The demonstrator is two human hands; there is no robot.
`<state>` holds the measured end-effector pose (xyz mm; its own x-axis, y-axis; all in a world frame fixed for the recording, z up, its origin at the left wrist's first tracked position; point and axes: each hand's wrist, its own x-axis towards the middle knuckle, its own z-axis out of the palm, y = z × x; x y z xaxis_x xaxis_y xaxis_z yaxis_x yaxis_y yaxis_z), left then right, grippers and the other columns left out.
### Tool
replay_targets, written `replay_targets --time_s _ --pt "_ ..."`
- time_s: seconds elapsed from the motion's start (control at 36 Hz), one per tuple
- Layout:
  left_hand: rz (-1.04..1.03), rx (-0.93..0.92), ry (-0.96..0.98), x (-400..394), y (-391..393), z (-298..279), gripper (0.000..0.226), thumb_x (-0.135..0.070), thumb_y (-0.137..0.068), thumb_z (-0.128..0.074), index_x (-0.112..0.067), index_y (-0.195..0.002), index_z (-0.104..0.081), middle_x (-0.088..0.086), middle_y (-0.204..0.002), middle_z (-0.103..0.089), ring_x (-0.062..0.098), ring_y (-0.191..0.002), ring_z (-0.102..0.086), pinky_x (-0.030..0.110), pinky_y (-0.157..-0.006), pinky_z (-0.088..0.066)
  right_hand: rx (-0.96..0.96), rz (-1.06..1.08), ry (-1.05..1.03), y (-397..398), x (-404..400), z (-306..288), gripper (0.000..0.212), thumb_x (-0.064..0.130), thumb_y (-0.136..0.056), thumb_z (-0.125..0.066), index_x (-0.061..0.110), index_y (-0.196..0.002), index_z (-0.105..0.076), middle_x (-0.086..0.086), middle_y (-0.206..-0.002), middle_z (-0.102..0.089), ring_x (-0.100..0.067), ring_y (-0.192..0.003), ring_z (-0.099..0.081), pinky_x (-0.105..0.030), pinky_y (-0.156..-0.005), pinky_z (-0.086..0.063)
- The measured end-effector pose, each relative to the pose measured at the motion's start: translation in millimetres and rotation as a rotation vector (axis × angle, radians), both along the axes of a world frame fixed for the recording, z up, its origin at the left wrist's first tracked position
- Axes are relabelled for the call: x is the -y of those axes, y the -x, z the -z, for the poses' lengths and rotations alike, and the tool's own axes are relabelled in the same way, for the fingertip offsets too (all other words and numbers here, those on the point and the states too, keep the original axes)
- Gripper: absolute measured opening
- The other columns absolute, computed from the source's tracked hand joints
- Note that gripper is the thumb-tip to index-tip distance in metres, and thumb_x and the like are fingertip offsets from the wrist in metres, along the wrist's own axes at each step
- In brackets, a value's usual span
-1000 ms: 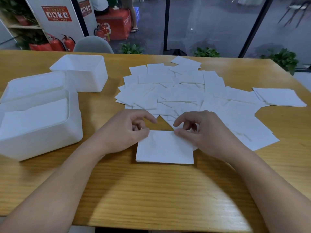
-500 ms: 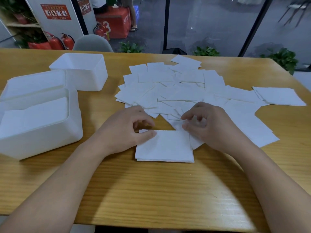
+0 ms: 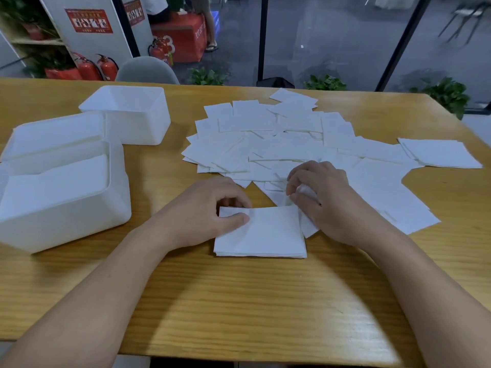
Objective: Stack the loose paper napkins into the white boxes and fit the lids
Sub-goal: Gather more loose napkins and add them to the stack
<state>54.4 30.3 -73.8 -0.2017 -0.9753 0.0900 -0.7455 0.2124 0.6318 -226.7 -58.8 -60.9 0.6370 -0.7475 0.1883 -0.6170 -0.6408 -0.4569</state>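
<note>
Resting on a small squared stack of white paper napkins (image 3: 261, 235), the left hand (image 3: 204, 215) pins the stack's near-left corner with its thumb on top and its curled fingers against the far edge. The stack lies flat on the yellow wooden table (image 3: 239, 309), close to the person, between the 2 hands. The right hand (image 3: 326, 197) sits just beside the stack's far-right corner, its fingertips curled together and pinching a single loose white napkin (image 3: 305, 193) that crumples slightly under them.

Beyond the hands, a wide scatter of loose white square napkins (image 3: 265, 144) overlaps across the middle of the table, reaching toward the far edge. A separate neat pile of white napkins (image 3: 441, 154) lies at the right, touching the edge of the scatter.

At the left stands a large white plastic box (image 3: 63, 216), open at the top, with white napkins (image 3: 53, 181) already lying inside it. A flat white lid (image 3: 53, 134) leans behind it, touching its far rim. A second, smaller white plastic box (image 3: 132, 123) stands open just behind, near the far-left part of the table.
</note>
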Motion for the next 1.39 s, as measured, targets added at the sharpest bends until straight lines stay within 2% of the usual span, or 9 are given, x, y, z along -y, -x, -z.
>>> replay_targets --time_s 0.08,0.17,0.5,0.58,0.67,0.78,0.92,1.11,1.39 --pt "-0.004 -0.002 -0.001 -0.7 0.2 0.0 0.008 -0.043 -0.096 -0.08 -0.044 -0.104 -0.077 -0.018 -0.107 -0.068 0.013 -0.104 -0.065 0.019 -0.08 -0.05 0.099 0.031 -0.02 0.8 1.7 -1.2 0.015 0.022 -0.111 -0.055 0.034 -0.109 -0.064 0.014 -0.12 -0.066 -0.012 -0.121 -0.051 -0.04 -0.112 -0.035" --pt "-0.01 0.006 0.006 -1.7 1.5 -1.1 0.008 -0.041 -0.096 -0.081 -0.044 -0.102 -0.077 -0.018 -0.106 -0.068 0.013 -0.103 -0.064 0.018 -0.08 -0.049 0.35 0.037 -0.118 1.9 2.1 -6.6 0.015 0.022 -0.112 -0.054 0.033 -0.109 -0.063 0.01 -0.113 -0.072 -0.015 -0.112 -0.063 -0.034 -0.089 -0.051" --pt "0.009 0.071 0.057 -0.7 7.1 3.5 0.021 -0.033 -0.096 -0.077 -0.045 -0.113 -0.075 -0.021 -0.112 -0.064 0.007 -0.125 -0.051 0.018 -0.097 -0.039 0.902 -0.049 -0.186 -1.3 -5.5 -17.3 0.012 0.01 -0.111 -0.061 0.019 -0.107 -0.067 0.007 -0.093 -0.064 -0.011 -0.081 -0.055 -0.019 -0.069 -0.044" --pt "0.012 0.036 0.145 0.6 10.7 1.9 0.028 -0.027 -0.101 -0.073 -0.047 -0.12 -0.075 -0.023 -0.119 -0.066 0.012 -0.132 -0.047 0.019 -0.104 -0.038 0.857 -0.059 -0.232 -5.0 -7.0 -13.4 0.008 0.01 -0.109 -0.065 0.016 -0.107 -0.07 0.001 -0.091 -0.068 -0.016 -0.071 -0.053 -0.023 -0.061 -0.042" --pt "-0.075 -0.289 0.144 3.4 21.5 -6.9 0.026 -0.037 -0.113 -0.056 -0.044 -0.13 -0.074 -0.015 -0.12 -0.075 0.013 -0.129 -0.057 0.033 -0.105 -0.043 0.735 -0.081 -0.196 -11.2 -10.3 -4.9 0.009 0.012 -0.106 -0.068 0.02 -0.106 -0.073 0.005 -0.089 -0.07 -0.024 -0.067 -0.051 -0.026 -0.058 -0.04" --pt "-0.046 -0.577 0.057 7.4 41.8 -22.3 0.041 -0.06 -0.105 -0.064 -0.032 -0.134 -0.074 0.012 -0.092 -0.072 0.036 -0.087 -0.063 0.048 -0.082 -0.054 0.621 -0.106 -0.187 -17.6 -15.3 2.5 0.01 0.024 -0.107 -0.069 0.026 -0.116 -0.075 0.008 -0.087 -0.07 -0.017 -0.065 -0.051 -0.024 -0.059 -0.04" --pt "-0.101 -0.519 0.152 3.4 46.4 -15.7 0.032 -0.046 -0.098 -0.081 -0.04 -0.128 -0.074 -0.011 -0.063 -0.03 0.018 -0.059 -0.031 0.029 -0.059 -0.029 0.601 -0.102 -0.307 -15.3 -15.0 -0.9 0.021 0.032 -0.107 -0.071 0.032 -0.128 -0.072 0.002 -0.087 -0.073 -0.02 -0.059 -0.048 -0.025 -0.054 -0.037" --pt "-0.273 -0.505 0.168 -11.2 21.7 -14.4 0.013 -0.039 -0.104 -0.076 -0.033 -0.115 -0.081 0.013 -0.066 -0.043 0.039 -0.064 -0.042 0.04 -0.061 -0.035 0.497 -0.064 -0.523 2.4 -2.7 -8.1 0.015 0.034 -0.101 -0.078 0.029 -0.115 -0.074 0.004 -0.066 -0.06 -0.022 -0.057 -0.048 -0.035 -0.053 -0.042" --pt "-0.302 -0.345 0.125 -33.7 12.3 3.6 0.01 -0.034 -0.105 -0.074 -0.04 -0.113 -0.076 -0.014 -0.058 -0.047 0.005 -0.056 -0.045 0.012 -0.062 -0.041 0.376 -0.047 -0.48 2.1 -7.9 -6.1 0.012 0.035 -0.098 -0.079 0.033 -0.107 -0.072 0.004 -0.063 -0.062 -0.021 -0.049 -0.06 -0.025 -0.055 -0.047"
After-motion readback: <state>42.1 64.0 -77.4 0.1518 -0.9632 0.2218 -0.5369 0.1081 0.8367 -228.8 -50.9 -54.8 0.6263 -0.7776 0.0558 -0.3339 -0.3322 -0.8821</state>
